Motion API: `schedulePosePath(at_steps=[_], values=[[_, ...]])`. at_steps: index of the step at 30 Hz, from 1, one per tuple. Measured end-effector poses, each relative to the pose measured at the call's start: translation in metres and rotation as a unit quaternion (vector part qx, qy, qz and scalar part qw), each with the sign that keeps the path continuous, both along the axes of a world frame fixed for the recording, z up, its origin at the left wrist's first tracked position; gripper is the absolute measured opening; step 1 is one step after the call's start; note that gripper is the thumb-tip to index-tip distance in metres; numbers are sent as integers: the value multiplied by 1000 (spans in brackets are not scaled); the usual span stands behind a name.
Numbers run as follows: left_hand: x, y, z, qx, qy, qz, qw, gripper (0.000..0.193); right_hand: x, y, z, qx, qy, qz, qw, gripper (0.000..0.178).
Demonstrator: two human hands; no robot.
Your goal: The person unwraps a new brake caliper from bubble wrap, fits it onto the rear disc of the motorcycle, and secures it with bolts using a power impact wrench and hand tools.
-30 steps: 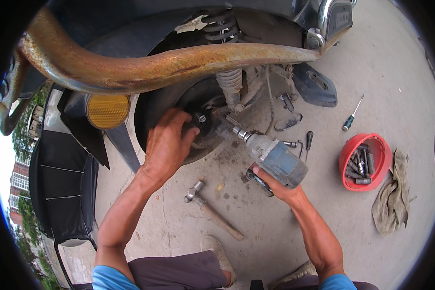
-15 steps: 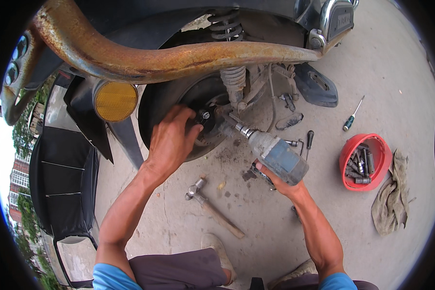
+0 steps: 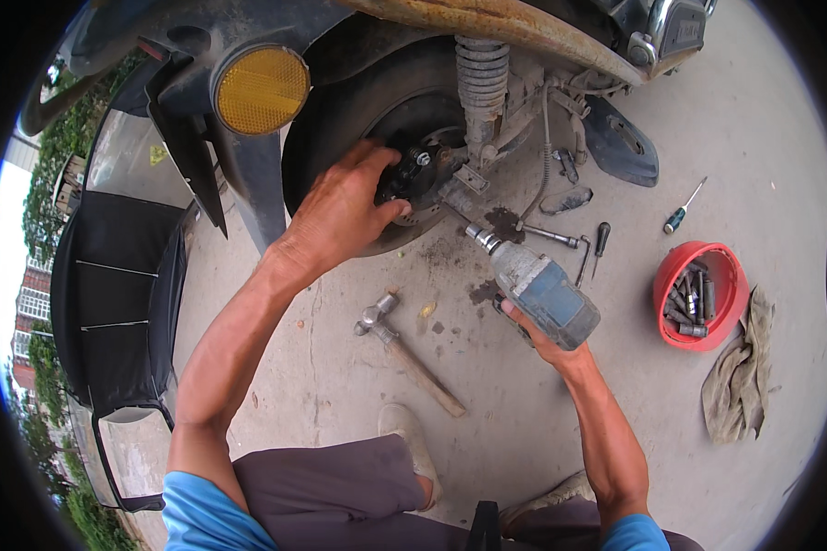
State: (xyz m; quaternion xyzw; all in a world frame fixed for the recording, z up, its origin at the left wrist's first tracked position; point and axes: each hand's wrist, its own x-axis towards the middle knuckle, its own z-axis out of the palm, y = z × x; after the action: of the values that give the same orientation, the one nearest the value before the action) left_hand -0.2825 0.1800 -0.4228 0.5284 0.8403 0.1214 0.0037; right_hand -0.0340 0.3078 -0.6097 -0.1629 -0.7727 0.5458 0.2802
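My left hand point(image 3: 345, 209) is cupped against the hub point(image 3: 412, 174) of a scooter's rear wheel point(image 3: 358, 110), fingers on a dark part at the axle. My right hand point(image 3: 538, 332) grips the handle of a blue and grey impact wrench point(image 3: 535, 285). The wrench's nose points up-left toward the hub but sits a little away from it, over the concrete. A coil shock absorber point(image 3: 481, 78) stands just right of the hub under a rusty exhaust pipe point(image 3: 524, 28).
A hammer point(image 3: 404, 349) lies on the concrete below my left hand. A red bowl point(image 3: 673, 275) with several sockets sits at right beside a dirty rag point(image 3: 737, 376). Screwdrivers point(image 3: 682, 209) and loose tools lie near the wheel. A yellow reflector point(image 3: 262, 89) sits on the mudguard.
The wrench has drawn back from the hub, down and to the right. My left hand stayed at the hub. The view has shifted closer to the wheel.
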Motion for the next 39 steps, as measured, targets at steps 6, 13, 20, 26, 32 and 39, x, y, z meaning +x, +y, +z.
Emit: schedulePosePath(at_steps=[6, 13, 20, 26, 32, 39], values=[[0, -7, -3, 11, -17, -33, 999, 64, -4, -23, -14, -67, -15, 1, 998, 24], [-5, -21, -13, 48, -11, -41, 998, 63, -6, -31, -5, -44, -50, 19, 998, 29], [5, -43, -20, 84, -13, -43, 995, 53, -2, -43, 16, -200, -52, 22, 978, 34], [27, -96, -44, 57, -95, -91, 990, 46, 2, -49, 4, -275, -95, -32, 956, 36], [49, -70, -108, 94, -487, 45, 867, 37, -9, -67, 15, -281, -62, -51, 956, 33], [48, -28, -113, 251, -705, 53, 661, 32, -7, -75, 17, -345, -17, -51, 937, 32]])
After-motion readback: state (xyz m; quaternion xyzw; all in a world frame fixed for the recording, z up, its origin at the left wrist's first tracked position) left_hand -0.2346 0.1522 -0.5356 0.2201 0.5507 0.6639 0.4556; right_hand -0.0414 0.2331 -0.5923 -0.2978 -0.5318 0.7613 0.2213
